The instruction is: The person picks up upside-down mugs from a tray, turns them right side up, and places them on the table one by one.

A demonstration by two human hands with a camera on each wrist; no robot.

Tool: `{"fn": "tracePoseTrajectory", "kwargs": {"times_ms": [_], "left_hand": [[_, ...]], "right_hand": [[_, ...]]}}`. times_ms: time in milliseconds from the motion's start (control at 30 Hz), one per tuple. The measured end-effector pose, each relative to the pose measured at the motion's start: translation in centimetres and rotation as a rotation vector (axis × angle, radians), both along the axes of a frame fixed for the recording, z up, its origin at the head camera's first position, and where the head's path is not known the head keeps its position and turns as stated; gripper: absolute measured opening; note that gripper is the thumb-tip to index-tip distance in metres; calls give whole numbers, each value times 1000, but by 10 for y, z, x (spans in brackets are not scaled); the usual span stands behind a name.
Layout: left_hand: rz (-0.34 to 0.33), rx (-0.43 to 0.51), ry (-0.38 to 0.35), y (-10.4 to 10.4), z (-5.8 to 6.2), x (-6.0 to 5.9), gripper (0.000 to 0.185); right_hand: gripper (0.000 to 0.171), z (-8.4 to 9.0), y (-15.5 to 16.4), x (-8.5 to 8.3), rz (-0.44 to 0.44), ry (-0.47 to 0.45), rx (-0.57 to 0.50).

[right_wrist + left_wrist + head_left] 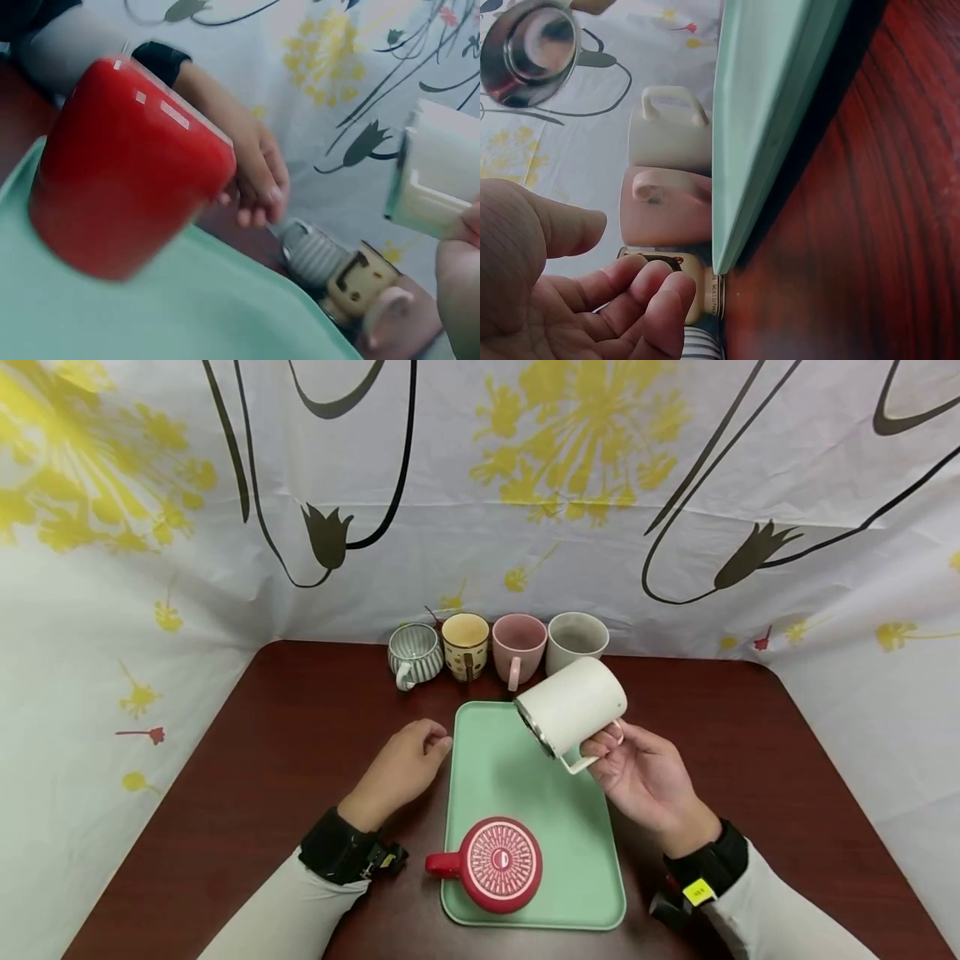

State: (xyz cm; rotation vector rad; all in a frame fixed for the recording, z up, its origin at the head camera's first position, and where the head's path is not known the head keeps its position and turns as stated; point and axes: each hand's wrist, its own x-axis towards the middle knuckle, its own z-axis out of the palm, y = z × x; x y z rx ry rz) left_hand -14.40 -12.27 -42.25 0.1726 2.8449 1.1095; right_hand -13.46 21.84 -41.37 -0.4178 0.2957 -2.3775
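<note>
My right hand (611,747) pinches the handle of a white mug (573,706) and holds it tilted in the air, mouth down-left, over the far right part of a green tray (495,760). The mug's steel inside (529,49) shows in the left wrist view. A red mug (498,864) stands upside down on the tray's near end, handle to the left. My left hand (420,756) rests on the dark wooden table beside the tray's left edge (772,112), fingers loosely curled, holding nothing.
Behind the tray, a row of mugs stands against the flowered cloth: grey ribbed (414,653), yellow dotted (465,645), pink (517,647) and pale grey (576,639). Cloth walls close in the table on the left, right and back.
</note>
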Motion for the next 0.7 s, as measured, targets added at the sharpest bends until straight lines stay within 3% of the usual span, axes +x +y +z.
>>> {"fn": "tracePoseTrajectory", "kwargs": {"times_ms": [200, 433, 700], "left_hand": [[-12, 28, 22, 1, -2, -2, 24], [-69, 72, -10, 3, 0, 1, 27], [-205, 132, -81, 4, 19, -7, 33]], "right_hand": [[35, -5, -25, -13, -70, -142, -121], [34, -5, -41, -20, -111, -188, -162], [34, -3, -53, -23, -116, -211, -184]]}}
